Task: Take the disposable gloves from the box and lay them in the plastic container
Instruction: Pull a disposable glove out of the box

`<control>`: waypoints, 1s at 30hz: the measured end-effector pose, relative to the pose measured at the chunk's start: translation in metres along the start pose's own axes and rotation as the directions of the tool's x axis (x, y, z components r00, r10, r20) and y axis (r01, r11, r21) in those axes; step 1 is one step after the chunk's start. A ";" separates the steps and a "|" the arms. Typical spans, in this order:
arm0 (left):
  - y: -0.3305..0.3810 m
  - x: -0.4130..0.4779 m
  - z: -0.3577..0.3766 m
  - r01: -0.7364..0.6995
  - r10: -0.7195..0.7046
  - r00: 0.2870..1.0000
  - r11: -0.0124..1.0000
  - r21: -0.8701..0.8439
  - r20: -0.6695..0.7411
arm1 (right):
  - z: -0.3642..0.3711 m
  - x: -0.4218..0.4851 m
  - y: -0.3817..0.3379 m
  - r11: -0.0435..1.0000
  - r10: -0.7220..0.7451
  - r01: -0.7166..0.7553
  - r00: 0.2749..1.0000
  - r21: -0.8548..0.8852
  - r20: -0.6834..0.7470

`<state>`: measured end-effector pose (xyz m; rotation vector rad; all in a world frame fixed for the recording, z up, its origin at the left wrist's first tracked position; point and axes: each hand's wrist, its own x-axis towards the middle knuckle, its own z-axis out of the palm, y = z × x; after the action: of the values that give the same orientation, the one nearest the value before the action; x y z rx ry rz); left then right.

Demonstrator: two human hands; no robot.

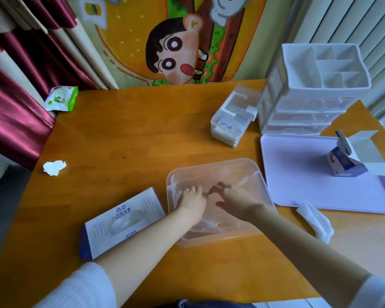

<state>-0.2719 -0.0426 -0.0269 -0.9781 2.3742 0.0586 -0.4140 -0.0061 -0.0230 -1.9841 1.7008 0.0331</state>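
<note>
A clear plastic container [209,166] sits on the wooden table in front of me. Thin transparent disposable gloves [239,180] lie inside it, hard to tell apart from the plastic. My left hand [191,200] lies flat in the container, fingers spread and pressing on the gloves. My right hand [232,200] is beside it inside the container, fingers bent with their tips down on the film. The white and blue glove box [120,221] lies flat just left of the container, with clear film showing in its oval opening.
A lilac tray [298,174] holding a small open carton [347,161] lies to the right. Behind it stand a white drawer organiser [316,101] and a clear box of packets [233,116]. A folded tissue [316,221], a crumpled tissue [53,167] and a wipes pack [61,98] lie around.
</note>
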 end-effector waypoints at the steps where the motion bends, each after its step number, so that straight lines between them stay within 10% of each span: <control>1: 0.003 0.003 0.004 0.018 -0.018 0.999 1.000 0.000 0.051 | 0.008 0.003 0.003 0.997 0.020 -0.012 0.994 -0.074 0.109; 6: 0.003 0.008 0.018 0.047 -0.097 0.953 0.983 0.175 0.287 | 0.023 0.014 0.009 0.959 0.124 -0.054 0.963 -0.278 0.241; 16: -0.020 -0.005 0.016 0.032 -0.103 0.940 0.976 0.217 0.324 | 0.021 0.017 0.000 0.977 0.151 -0.094 0.936 -0.189 0.317; 21: -0.033 -0.040 -0.011 -0.019 -0.005 0.982 0.992 -0.126 -0.188 | 0.000 0.010 -0.027 0.963 0.247 -0.245 0.969 -0.109 0.006; 25: -0.056 -0.082 -0.011 -0.149 -0.155 0.728 0.915 -0.375 -0.668 | -0.008 -0.007 -0.068 0.992 0.101 -0.067 0.924 0.103 -0.369; 30: -0.097 -0.125 0.034 0.098 -0.382 0.787 0.853 -0.513 -0.484 | 0.002 -0.014 -0.137 0.940 -0.244 0.333 0.805 0.071 -0.541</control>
<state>-0.1198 -0.0256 0.0258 -1.7489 2.8107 0.2814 -0.2890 0.0175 0.0309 -2.2325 1.6058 -0.8074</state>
